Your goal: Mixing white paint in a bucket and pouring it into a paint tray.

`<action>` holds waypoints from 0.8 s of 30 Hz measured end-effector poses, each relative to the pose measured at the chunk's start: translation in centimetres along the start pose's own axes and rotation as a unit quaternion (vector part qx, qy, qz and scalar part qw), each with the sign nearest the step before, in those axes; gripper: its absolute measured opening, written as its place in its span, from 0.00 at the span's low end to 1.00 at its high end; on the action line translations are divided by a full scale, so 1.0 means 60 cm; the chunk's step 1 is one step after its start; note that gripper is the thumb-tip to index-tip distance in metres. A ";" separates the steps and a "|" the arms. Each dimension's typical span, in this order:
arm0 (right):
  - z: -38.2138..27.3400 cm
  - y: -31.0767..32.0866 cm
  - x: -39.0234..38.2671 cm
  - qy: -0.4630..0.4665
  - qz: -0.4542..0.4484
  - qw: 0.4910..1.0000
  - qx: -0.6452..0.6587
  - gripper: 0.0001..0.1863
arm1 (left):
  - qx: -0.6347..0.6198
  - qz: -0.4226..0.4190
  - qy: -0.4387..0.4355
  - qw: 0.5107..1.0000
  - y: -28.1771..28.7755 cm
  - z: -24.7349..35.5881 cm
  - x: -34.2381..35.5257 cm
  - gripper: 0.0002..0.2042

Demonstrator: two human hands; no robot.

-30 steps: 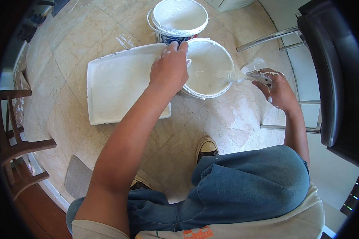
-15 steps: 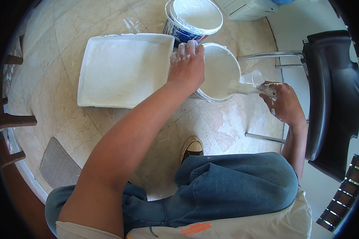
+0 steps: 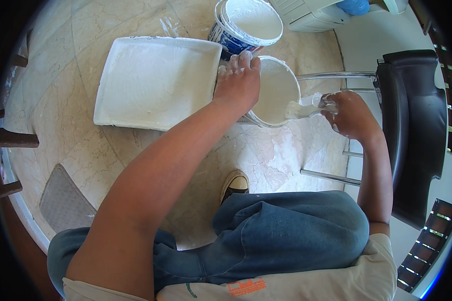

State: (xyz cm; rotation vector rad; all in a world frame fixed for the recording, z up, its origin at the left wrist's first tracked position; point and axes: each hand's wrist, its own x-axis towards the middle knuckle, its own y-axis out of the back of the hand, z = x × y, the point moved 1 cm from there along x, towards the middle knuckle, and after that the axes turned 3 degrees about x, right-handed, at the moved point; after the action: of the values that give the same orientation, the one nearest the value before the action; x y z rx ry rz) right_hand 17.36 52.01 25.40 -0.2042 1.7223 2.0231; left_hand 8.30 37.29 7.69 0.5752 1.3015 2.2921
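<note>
My left hand point(image 3: 239, 80), smeared with white paint, grips the left rim of a bucket point(image 3: 297, 85) that holds white paint. The fingers curl over the rim, and what they press on inside is partly hidden. In my right hand point(image 3: 350, 114), also spattered, is a paint-coated paintbrush point(image 3: 302, 110). Its bristle end meets the bucket's right rim, and its handle is mostly hidden in my fist. Just behind the brush shows a clear plastic cup point(image 3: 314, 98). Left of the bucket lies a wide white paint tray point(image 3: 104, 95), coated inside with white paint.
A second, blue-printed paint bucket point(image 3: 226, 37) stands behind the first. At right is a black chair point(image 3: 412, 120) with metal legs. Farther back sits a pale plastic container point(image 3: 311, 17). A grey mat point(image 3: 65, 198) lies left on the paint-marked marble floor point(image 3: 286, 155).
My right hand and the brush have shifted slightly left and up, with the bristles at the bucket's rim. My left hand keeps its hold. The whole view has tilted a little.
</note>
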 end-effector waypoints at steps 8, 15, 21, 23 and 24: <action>-0.016 0.004 0.039 0.091 -0.029 0.993 -0.063 0.11 | 0.000 -0.024 0.004 1.000 0.005 0.001 0.000 0.17; -0.037 0.011 0.075 0.102 -0.065 0.987 -0.109 0.09 | 0.012 -0.004 0.008 1.000 0.001 -0.002 -0.002 0.17; -0.082 0.028 0.101 0.124 -0.105 0.973 -0.162 0.09 | 0.021 0.005 0.013 1.000 -0.011 -0.002 -0.001 0.18; -0.095 0.027 0.114 0.111 -0.146 0.964 -0.194 0.09 | 0.024 0.000 0.009 1.000 -0.010 -0.002 -0.002 0.18; -0.102 0.027 0.119 0.111 -0.145 0.964 -0.195 0.09 | 0.024 0.001 0.010 1.000 -0.010 -0.003 -0.002 0.18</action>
State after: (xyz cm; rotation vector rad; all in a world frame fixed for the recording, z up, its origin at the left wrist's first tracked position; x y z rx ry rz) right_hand 9.21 47.77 22.72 -0.7930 1.2981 2.1525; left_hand 8.41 37.39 7.09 0.5712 1.3686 2.2800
